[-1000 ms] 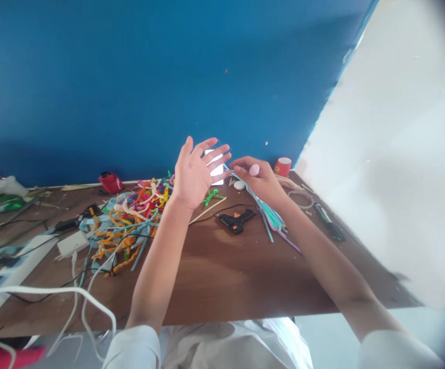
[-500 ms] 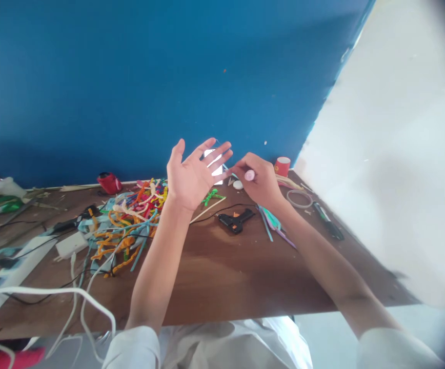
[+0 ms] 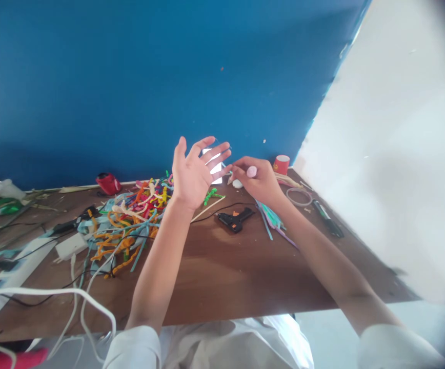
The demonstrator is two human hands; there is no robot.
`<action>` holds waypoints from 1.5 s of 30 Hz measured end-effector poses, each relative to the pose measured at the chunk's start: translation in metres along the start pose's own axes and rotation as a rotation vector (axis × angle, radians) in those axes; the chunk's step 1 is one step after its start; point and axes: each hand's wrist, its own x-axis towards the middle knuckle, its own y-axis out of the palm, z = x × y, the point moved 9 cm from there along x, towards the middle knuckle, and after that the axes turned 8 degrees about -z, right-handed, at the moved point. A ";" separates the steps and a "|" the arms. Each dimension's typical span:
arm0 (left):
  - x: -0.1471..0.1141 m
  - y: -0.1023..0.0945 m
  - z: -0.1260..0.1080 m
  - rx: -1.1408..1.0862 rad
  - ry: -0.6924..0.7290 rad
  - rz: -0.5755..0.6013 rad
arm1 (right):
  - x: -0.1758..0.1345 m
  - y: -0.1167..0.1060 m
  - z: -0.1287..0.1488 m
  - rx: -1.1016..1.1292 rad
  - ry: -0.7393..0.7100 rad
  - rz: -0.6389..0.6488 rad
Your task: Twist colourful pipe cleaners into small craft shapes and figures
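My left hand (image 3: 194, 177) is raised above the table, palm towards me, fingers spread and nothing resting on it. Close beside it, my right hand (image 3: 261, 179) is closed, its thumb and forefinger pinched at the tip of my left little finger. A small pale pink round-ended piece (image 3: 251, 171) shows between the right hand's curled fingers; its other end is hidden. Just below those fingers is a small white disc (image 3: 237, 183). A bright white screen or panel (image 3: 217, 177) stands behind the left fingers. Nearer to me lies a black glue gun (image 3: 235, 220).
Tangled coloured fuzzy stems (image 3: 126, 225) cover the table's left side, near a white power strip (image 3: 18, 277) and white cables (image 3: 87, 297). At the right are a red paper cup (image 3: 281, 165), a tape-like ring (image 3: 298, 197) and a dark marker (image 3: 328, 219). A blue wall (image 3: 149, 92) rises behind.
My left hand has shifted slightly right, its fingers still spread. The right hand keeps its pinch at the left little finger, and the pink piece in it has tilted a little.
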 end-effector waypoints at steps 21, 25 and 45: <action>-0.009 0.010 -0.005 0.014 0.010 0.082 | 0.002 -0.001 0.009 -0.074 -0.119 0.065; -0.008 0.007 -0.007 0.014 -0.008 0.077 | 0.003 -0.002 0.003 -0.011 -0.093 0.068; -0.005 0.006 -0.013 0.062 0.081 0.107 | 0.005 0.001 0.002 0.133 -0.065 0.141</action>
